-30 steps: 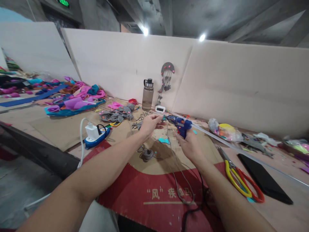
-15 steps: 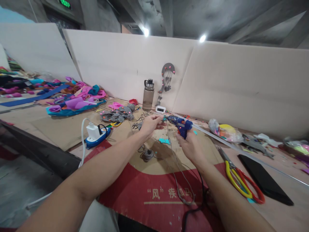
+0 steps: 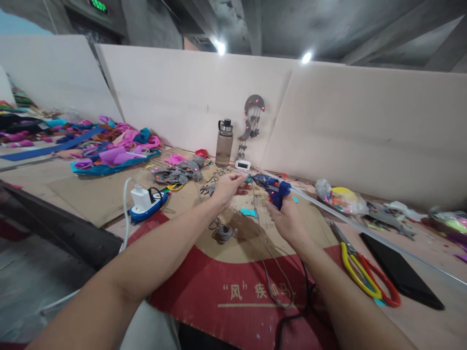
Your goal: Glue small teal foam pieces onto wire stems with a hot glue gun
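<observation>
Cardboard [image 3: 204,287]: two hands [image 3: 226,188] [image 3: 286,216], one blue glue gun [image 3: 276,187], one cord coil [image 3: 224,234]

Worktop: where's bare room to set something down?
Brown cardboard, left of the blue power strip, nearer than the multicoloured fabric heap. Also tan cardboard between the right hand and red-and-yellow-handled scissors. Crowded: around the coiled grey cord below the left hand.

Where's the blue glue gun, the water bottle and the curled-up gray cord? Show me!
Blue glue gun [image 3: 275,186]: head view, on its body.
Water bottle [image 3: 224,148]: head view, on its see-through side.
Gray cord [image 3: 224,234]: head view, on its coil.
</observation>
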A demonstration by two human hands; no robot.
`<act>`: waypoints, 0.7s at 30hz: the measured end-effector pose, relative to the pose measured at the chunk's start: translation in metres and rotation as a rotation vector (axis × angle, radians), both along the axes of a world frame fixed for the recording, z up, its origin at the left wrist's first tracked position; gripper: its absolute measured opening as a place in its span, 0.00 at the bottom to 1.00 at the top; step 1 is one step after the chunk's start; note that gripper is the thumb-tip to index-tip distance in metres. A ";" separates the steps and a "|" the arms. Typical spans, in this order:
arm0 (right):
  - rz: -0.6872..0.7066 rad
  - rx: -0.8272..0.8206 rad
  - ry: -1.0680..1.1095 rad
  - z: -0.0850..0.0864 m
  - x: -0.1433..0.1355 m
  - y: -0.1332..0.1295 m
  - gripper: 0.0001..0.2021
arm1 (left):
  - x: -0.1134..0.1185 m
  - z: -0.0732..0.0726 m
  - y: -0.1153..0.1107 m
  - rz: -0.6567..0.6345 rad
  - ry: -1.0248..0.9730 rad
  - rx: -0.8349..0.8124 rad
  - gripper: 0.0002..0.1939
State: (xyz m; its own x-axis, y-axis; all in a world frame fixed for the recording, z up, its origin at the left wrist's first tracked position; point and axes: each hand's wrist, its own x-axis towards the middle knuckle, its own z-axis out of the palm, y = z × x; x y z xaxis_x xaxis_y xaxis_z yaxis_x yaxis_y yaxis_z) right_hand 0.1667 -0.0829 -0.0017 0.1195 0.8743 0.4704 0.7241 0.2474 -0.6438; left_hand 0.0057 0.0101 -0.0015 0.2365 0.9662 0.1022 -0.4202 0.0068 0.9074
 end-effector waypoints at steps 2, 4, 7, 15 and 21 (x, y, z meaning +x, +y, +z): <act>-0.013 -0.001 0.002 0.001 -0.001 -0.001 0.09 | 0.000 0.001 0.000 0.000 0.004 0.002 0.04; -0.017 0.000 0.008 0.003 -0.001 -0.001 0.09 | 0.000 0.001 -0.001 0.000 0.005 0.001 0.05; 0.000 0.008 0.007 0.004 -0.002 -0.001 0.09 | 0.000 0.002 0.000 0.006 0.007 -0.006 0.06; -0.035 0.018 0.010 0.007 -0.004 -0.003 0.06 | 0.000 0.003 -0.003 0.001 -0.002 -0.007 0.05; -0.016 0.028 0.028 0.006 -0.003 -0.003 0.06 | 0.000 0.003 -0.002 -0.001 0.000 -0.004 0.06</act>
State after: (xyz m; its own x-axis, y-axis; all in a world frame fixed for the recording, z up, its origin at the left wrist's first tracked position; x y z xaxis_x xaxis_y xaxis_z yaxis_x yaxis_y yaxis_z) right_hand 0.1633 -0.0857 0.0042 0.1470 0.8587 0.4909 0.7097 0.2542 -0.6571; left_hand 0.0053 0.0076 0.0012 0.2379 0.9663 0.0986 -0.4203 0.0109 0.9073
